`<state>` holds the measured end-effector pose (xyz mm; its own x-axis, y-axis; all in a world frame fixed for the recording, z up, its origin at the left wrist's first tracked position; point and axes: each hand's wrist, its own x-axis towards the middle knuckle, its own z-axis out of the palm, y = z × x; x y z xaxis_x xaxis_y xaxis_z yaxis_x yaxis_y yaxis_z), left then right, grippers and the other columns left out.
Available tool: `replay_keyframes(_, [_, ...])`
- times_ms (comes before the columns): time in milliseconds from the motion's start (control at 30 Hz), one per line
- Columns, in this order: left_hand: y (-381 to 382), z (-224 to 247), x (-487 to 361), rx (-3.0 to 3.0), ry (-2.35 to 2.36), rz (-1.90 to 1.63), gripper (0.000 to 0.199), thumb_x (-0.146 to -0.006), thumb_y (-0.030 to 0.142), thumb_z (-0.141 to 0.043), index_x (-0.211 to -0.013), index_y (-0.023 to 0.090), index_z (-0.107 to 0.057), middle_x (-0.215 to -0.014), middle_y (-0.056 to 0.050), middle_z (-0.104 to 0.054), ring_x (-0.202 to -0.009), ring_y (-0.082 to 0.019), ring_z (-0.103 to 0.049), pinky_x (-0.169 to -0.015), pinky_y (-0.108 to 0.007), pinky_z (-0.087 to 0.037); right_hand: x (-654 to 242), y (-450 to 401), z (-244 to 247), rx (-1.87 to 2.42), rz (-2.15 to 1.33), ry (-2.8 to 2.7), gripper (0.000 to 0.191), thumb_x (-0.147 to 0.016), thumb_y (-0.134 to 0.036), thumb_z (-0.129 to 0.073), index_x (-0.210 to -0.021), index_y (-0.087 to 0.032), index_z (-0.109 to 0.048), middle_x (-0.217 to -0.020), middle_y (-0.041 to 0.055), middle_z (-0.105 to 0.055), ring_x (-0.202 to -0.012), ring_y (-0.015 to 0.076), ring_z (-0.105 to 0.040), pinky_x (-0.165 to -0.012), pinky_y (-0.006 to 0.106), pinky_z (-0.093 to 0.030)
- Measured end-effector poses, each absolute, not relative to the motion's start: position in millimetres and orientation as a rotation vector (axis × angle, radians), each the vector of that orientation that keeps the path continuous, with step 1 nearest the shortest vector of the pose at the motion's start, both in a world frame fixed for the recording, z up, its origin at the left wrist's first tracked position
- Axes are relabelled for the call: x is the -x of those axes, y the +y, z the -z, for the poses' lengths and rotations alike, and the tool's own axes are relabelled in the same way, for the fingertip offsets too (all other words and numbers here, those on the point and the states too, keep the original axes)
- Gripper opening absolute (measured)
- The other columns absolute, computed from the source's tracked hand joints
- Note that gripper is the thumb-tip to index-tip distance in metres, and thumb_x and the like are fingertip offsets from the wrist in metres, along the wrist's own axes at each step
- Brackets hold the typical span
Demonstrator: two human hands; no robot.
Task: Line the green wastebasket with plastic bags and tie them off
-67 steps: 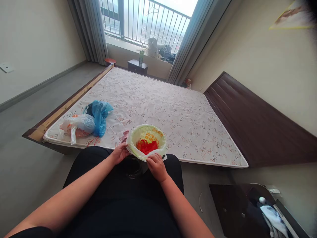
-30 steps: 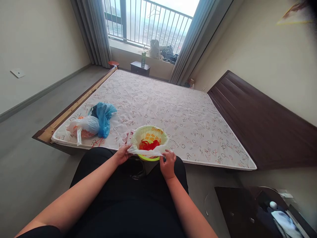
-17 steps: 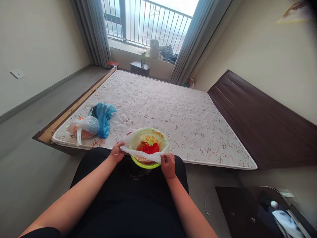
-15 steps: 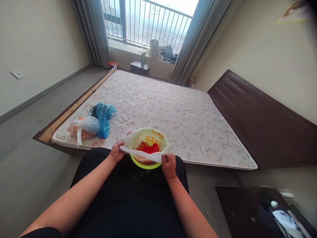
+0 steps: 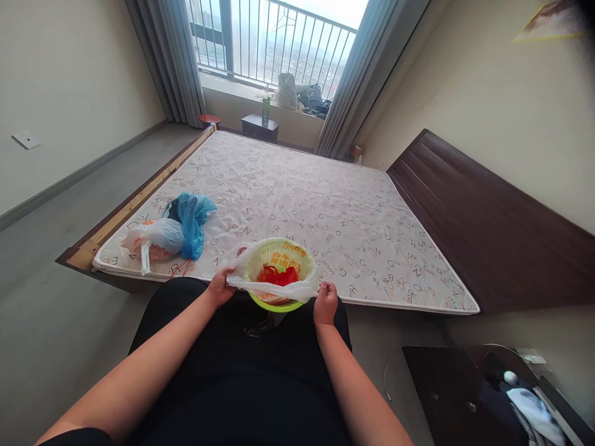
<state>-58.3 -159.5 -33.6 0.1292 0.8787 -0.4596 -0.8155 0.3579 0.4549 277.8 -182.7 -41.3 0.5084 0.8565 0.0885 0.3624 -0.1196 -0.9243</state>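
A yellow-green plastic basket [image 5: 279, 306] is between my knees at the mattress edge. Lining it is a white translucent plastic bag [image 5: 269, 289] with orange printing, its near edge pulled up across the basket's front. My left hand [image 5: 220, 287] grips the bag's left edge. On the other side, my right hand [image 5: 326, 303] is closed on the bag's right edge. Something red [image 5: 279, 275] lies inside the bag; its kind is unclear. Left of the basket, on the mattress, rest a knotted white plastic bag [image 5: 155, 238] and a crumpled blue plastic bag [image 5: 193, 224].
The lettered mattress [image 5: 297, 192] lies on a dark wooden bed frame with a headboard [image 5: 483, 229] at the right. A dark nightstand [image 5: 432, 396] with a white cloth on it stands near right. Another nightstand [image 5: 260, 129] stands beyond the bed, holding a green bottle.
My right hand has moved slightly right and up, stretching the bag's edge wider. My left hand still holds its side. The view has shifted a little.
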Motion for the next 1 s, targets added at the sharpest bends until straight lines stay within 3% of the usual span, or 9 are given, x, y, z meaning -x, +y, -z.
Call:
replay_keyframes(200, [-159.5, 32.3, 56.9, -0.093, 0.776, -1.251, 0.060, -0.080, 0.010, -0.057, -0.140, 0.012, -0.058, -0.096, -0.008, -0.080, -0.077, -0.022, -0.076, -0.072, -0.033, -0.062, -287.4, -167.8, 62.5, 1.669, -0.832, -0.721, 0.034, -0.086, -0.055, -0.056, -0.098, -0.024, -0.060, -0.107, 0.0075, -0.070, -0.099, 0.0227, -0.063, -0.081, 0.032, -0.048])
replay_keyframes(267, [-159.7, 33.8, 60.4, -0.111, 0.743, -1.249, 0.058, -0.086, 0.016, -0.058, -0.143, 0.014, -0.056, -0.097, -0.008, -0.080, -0.078, -0.021, -0.076, -0.072, -0.032, -0.061, -288.5, -164.2, 66.5, 1.530, -1.060, -0.586, 0.038, -0.087, -0.059, -0.057, -0.105, -0.026, -0.060, -0.111, 0.0062, -0.071, -0.096, 0.0212, -0.067, -0.076, 0.031, -0.052])
replay_keyframes(367, [-157.7, 36.2, 68.0, -0.163, 0.690, -1.208, 0.056, -0.093, 0.028, -0.057, -0.148, 0.021, -0.053, -0.103, -0.007, -0.080, -0.083, -0.022, -0.076, -0.075, -0.034, -0.061, -289.1, -161.6, 66.1, 1.297, -1.435, -0.451, 0.042, -0.085, -0.062, -0.062, -0.108, -0.027, -0.060, -0.099, 0.0040, -0.074, -0.084, 0.0206, -0.071, -0.070, 0.033, -0.056])
replay_keyframes(467, [-152.0, 37.9, 71.8, -0.224, 0.641, -1.191, 0.055, -0.098, 0.036, -0.055, -0.151, 0.023, -0.050, -0.113, -0.008, -0.078, -0.093, -0.023, -0.076, -0.082, -0.036, -0.060, -290.0, -161.0, 61.2, 1.170, -1.630, -0.433, 0.042, -0.082, -0.055, -0.073, -0.110, -0.027, -0.062, -0.100, 0.0023, -0.076, -0.082, 0.0201, -0.072, -0.070, 0.034, -0.059])
replay_keyframes(533, [-148.3, 38.7, 70.3, -0.271, 0.627, -1.196, 0.055, -0.098, 0.033, -0.057, -0.151, 0.022, -0.049, -0.118, -0.009, -0.077, -0.099, -0.022, -0.075, -0.087, -0.036, -0.059, -290.9, -160.7, 58.6, 1.150, -1.663, -0.459, 0.043, -0.079, -0.047, -0.079, -0.114, -0.028, -0.063, -0.104, 0.0002, -0.077, -0.081, 0.0184, -0.072, -0.069, 0.032, -0.059])
replay_keyframes(633, [-148.4, 39.0, 66.9, -0.355, 0.647, -1.208, 0.061, -0.091, 0.016, -0.064, -0.150, 0.022, -0.050, -0.120, -0.009, -0.076, -0.102, -0.021, -0.074, -0.089, -0.033, -0.059, -292.4, -159.8, 59.1, 1.143, -1.700, -0.468, 0.045, -0.075, -0.035, -0.082, -0.116, -0.029, -0.064, -0.100, -0.0025, -0.077, -0.077, 0.0160, -0.071, -0.068, 0.029, -0.058])
replay_keyframes(700, [-153.4, 38.7, 68.5, -0.395, 0.666, -1.167, 0.062, -0.086, 0.009, -0.066, -0.145, 0.021, -0.055, -0.113, -0.008, -0.077, -0.095, -0.020, -0.075, -0.084, -0.031, -0.060, -293.0, -159.2, 61.3, 1.114, -1.733, -0.482, 0.042, -0.075, -0.030, -0.080, -0.114, -0.029, -0.064, -0.097, -0.0033, -0.076, -0.075, 0.0149, -0.071, -0.067, 0.028, -0.058])
replay_keyframes(833, [-167.7, 40.9, 83.7, -0.417, 0.747, -0.883, 0.036, -0.081, 0.013, -0.071, -0.116, 0.013, -0.071, -0.088, -0.008, -0.077, -0.069, -0.018, -0.072, -0.066, -0.028, -0.059, -293.6, -159.2, 62.7, 0.999, -1.815, -0.591, 0.036, -0.074, -0.024, -0.073, -0.109, -0.028, -0.064, -0.095, -0.0018, -0.076, -0.079, 0.0179, -0.072, -0.066, 0.030, -0.059])
replay_keyframes(1000, [-168.8, 51.8, 101.2, -0.486, 0.844, -0.842, 0.024, -0.070, 0.012, -0.070, -0.094, 0.012, -0.073, -0.077, -0.007, -0.076, -0.060, -0.017, -0.068, -0.055, -0.024, -0.054, -296.0, -160.5, 55.4, 0.973, -1.869, -0.563, 0.045, -0.065, -0.010, -0.064, -0.107, -0.026, -0.063, -0.092, -0.0032, -0.075, -0.079, 0.0162, -0.071, -0.067, 0.027, -0.059])
